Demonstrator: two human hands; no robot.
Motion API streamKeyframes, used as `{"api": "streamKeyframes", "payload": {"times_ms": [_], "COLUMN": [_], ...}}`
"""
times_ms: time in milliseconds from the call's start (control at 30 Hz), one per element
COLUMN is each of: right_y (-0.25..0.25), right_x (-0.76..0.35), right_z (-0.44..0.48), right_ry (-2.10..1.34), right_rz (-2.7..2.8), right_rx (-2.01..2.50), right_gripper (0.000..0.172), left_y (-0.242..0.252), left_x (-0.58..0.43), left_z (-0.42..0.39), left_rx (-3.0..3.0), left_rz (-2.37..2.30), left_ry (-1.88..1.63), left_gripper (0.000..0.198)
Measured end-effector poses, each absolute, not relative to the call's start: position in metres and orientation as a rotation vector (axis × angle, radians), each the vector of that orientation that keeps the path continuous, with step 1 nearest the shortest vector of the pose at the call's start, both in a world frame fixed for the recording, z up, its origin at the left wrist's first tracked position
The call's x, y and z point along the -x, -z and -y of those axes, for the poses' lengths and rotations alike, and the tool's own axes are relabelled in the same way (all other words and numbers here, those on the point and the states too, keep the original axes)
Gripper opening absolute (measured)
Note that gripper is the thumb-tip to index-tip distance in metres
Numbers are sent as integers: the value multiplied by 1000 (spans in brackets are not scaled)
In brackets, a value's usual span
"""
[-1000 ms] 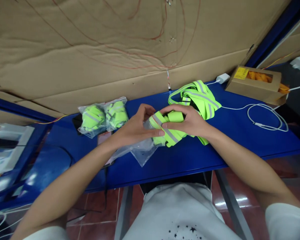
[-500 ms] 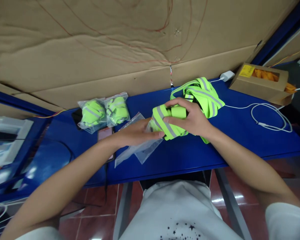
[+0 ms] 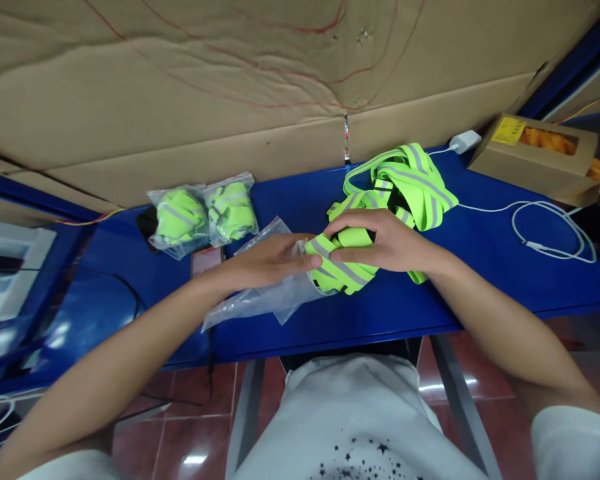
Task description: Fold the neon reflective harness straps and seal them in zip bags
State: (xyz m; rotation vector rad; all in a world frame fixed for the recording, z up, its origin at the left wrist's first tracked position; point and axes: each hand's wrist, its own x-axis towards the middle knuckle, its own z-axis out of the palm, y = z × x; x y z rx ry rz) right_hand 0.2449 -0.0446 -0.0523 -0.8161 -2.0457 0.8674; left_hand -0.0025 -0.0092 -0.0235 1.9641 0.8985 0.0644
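Observation:
My right hand (image 3: 380, 241) grips a folded bundle of neon-yellow reflective strap (image 3: 347, 267) with a grey stripe, thumb in front and fingers over its top. Around the bundle's left end lies the mouth of a clear plastic bag (image 3: 265, 301). My left hand (image 3: 270, 261) holds that bag, its thumb touching the strap's left side; some of its fingers are hidden behind the plastic. Just behind my right hand rests a loose heap of the same reflective straps (image 3: 420, 183) with black buckles.
Two bagged strap bundles, one left (image 3: 180, 217) and one right (image 3: 233, 212), lie at the table's back left. A phone (image 3: 207, 260) is partly under my left arm. A cardboard box (image 3: 535, 160), a white charger (image 3: 465, 141) and its cable (image 3: 555, 233) occupy the right side of the blue table (image 3: 380, 317).
The bundle has come down slightly toward me, and its left end sits further inside the bag's mouth. More of the loose straps behind shows. The view has shifted a little.

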Motion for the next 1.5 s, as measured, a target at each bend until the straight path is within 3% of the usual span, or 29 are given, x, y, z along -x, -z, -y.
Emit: {"api": "streamKeyframes", "payload": {"times_ms": [100, 300, 500, 733, 833, 1000, 1200, 1500], "right_y": [52, 51, 57, 59, 59, 66, 75, 74], "right_x": [-246, -246, -242, -241, -239, -230, -223, -220], "right_z": [44, 44, 41, 40, 42, 46, 47, 53], "right_ry": [-956, -1014, -1017, -1150, -1194, -1132, -1078, -841], "right_rz": [1980, 2049, 1893, 1890, 1928, 1872, 1883, 2025], "right_rx": [792, 867, 981, 970, 1020, 1144, 1188, 1005], "right_gripper": [26, 27, 31, 49, 44, 22, 30, 14], "left_y": [20, 27, 30, 27, 25, 29, 38, 43], "left_x": [2, 7, 8, 2, 1, -1, 0, -9], "left_z": [8, 8, 1, 8, 13, 16, 21, 21], "left_rx": [-1825, -1741, -1638, -1752, -1752, -1716, -1784, -1803], "left_rz": [-947, -948, -812, -903, -985, -1026, -1003, -1024], "left_ry": [-77, -92, -38, -122, -147, -208, -164, -149], "left_gripper": [62, 48, 75, 74, 84, 83, 86, 83]}}
